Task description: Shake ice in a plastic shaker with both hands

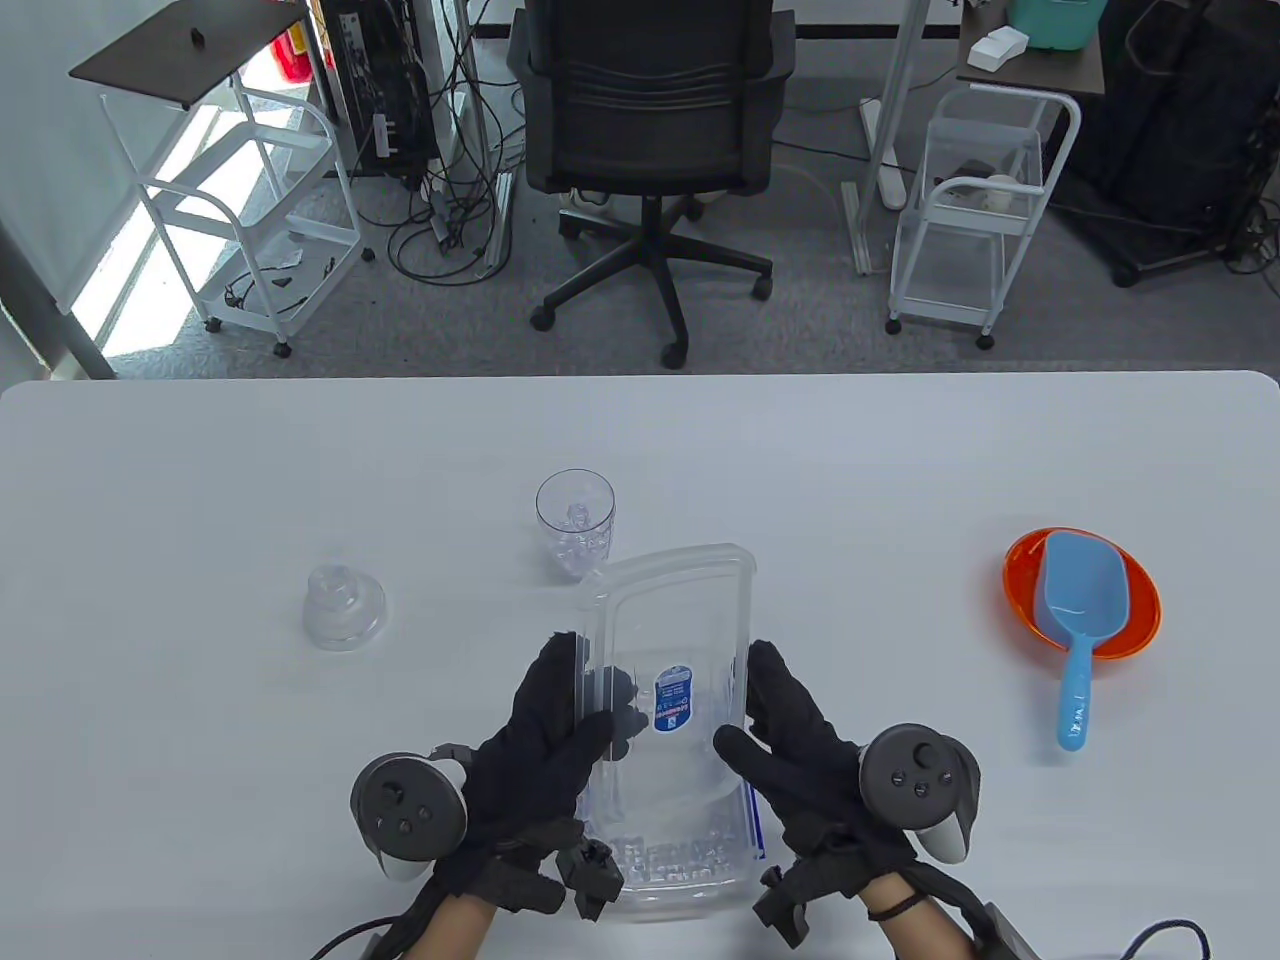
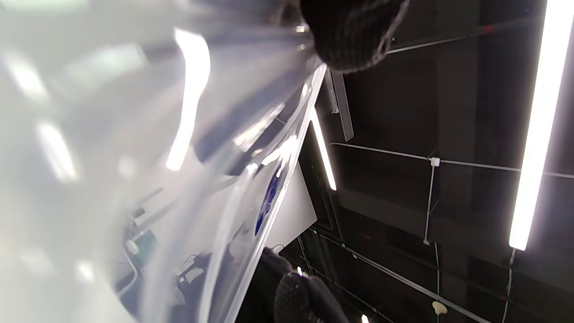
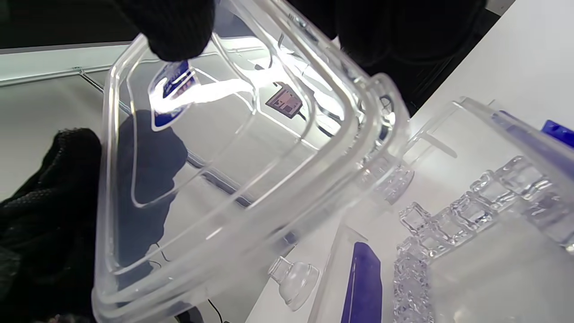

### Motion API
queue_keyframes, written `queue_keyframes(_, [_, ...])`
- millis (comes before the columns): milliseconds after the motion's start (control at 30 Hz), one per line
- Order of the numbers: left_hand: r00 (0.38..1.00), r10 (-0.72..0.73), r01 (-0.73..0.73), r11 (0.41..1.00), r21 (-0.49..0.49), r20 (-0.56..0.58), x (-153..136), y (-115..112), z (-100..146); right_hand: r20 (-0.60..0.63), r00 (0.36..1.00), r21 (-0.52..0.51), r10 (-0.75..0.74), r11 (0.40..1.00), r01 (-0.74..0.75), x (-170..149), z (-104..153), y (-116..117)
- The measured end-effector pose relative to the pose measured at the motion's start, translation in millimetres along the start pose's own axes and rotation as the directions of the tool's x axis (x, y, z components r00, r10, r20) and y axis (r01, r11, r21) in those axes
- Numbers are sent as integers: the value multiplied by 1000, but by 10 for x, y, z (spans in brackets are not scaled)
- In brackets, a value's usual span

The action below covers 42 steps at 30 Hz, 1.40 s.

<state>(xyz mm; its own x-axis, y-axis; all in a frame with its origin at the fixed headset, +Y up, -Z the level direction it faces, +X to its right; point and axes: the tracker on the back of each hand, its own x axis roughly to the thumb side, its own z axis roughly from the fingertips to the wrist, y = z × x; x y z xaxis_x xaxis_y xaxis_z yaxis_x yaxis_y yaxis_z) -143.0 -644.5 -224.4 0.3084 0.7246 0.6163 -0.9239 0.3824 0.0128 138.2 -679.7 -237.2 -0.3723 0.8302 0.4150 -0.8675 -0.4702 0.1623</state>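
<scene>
The clear plastic shaker cup [image 1: 575, 525] stands upright on the white table with some ice in it. Its clear domed cap [image 1: 343, 605] sits apart to the left. My left hand [image 1: 590, 695] and right hand [image 1: 760, 705] grip the two long edges of a clear rectangular lid [image 1: 690, 620] with a blue sticker and hold it tilted above a clear ice box [image 1: 680, 880]. The right wrist view shows the lid [image 3: 224, 179] raised over the ice cubes [image 3: 448, 220], with the cap [image 3: 293, 278] beyond. The left wrist view shows the blurred lid [image 2: 202, 157] under one fingertip [image 2: 354, 36].
An orange bowl [image 1: 1135, 600] with a blue scoop [image 1: 1080, 620] in it sits at the right of the table. The ice box has blue latches [image 3: 363, 278]. An office chair and white carts stand beyond the table's far edge.
</scene>
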Motion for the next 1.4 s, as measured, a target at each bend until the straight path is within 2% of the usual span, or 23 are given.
queue_keyframes(100, [996, -87, 86, 996, -27, -8, -10, -12, -13, -18, 1000, -2, -12, 1000, 12, -25, 4, -6])
queue_keyframes(200, [975, -210, 204, 976, -78, -79, -56, -6, -11, -40, 999, 9, 10, 1000, -10, -34, 13, 3])
queue_keyframes(333, [915, -380, 342, 909, -237, -138, -170, -2, -29, -92, 993, -29, 69, 997, -72, -2, 32, -3])
queue_keyframes(400, [907, -379, 309, 896, -319, -183, -255, -25, -32, -147, 982, -6, 114, 993, -117, -2, 37, -11])
queue_keyframes(533, [914, -289, 151, 893, -424, -283, -429, -104, -24, -232, 961, 84, 152, 987, -136, -68, 23, 15])
queue_keyframes(600, [899, -314, 152, 877, -456, -304, -513, -132, -15, -273, 948, 138, 164, 982, -130, -106, 11, 45])
queue_keyframes(767, [867, -365, 143, 834, -533, -338, -635, -196, 11, -298, 924, 195, 240, 963, -187, -128, -4, 97])
queue_keyframes(867, [847, -398, 118, 787, -606, -352, -677, -244, 35, -321, 903, 236, 287, 947, -218, -134, -4, 138])
queue_keyframes(1000, [802, -493, 147, 710, -689, -337, -758, -333, 71, -318, 853, 345, 414, 889, -303, -182, -22, 238])
queue_keyframes(1033, [798, -502, 145, 697, -703, -333, -768, -339, 77, -318, 847, 364, 426, 880, -306, -199, -22, 254])
queue_keyframes(1133, [806, -465, 106, 722, -684, -367, -786, -328, 87, -319, 846, 405, 427, 869, -286, -218, -24, 266])
queue_keyframes(1267, [814, -450, 81, 714, -696, -368, -780, -316, 87, -314, 849, 453, 425, 853, -259, -217, -32, 251])
queue_keyframes(1400, [807, -494, 119, 674, -729, -324, -733, -325, 74, -319, 856, 477, 407, 849, -226, -229, -32, 253])
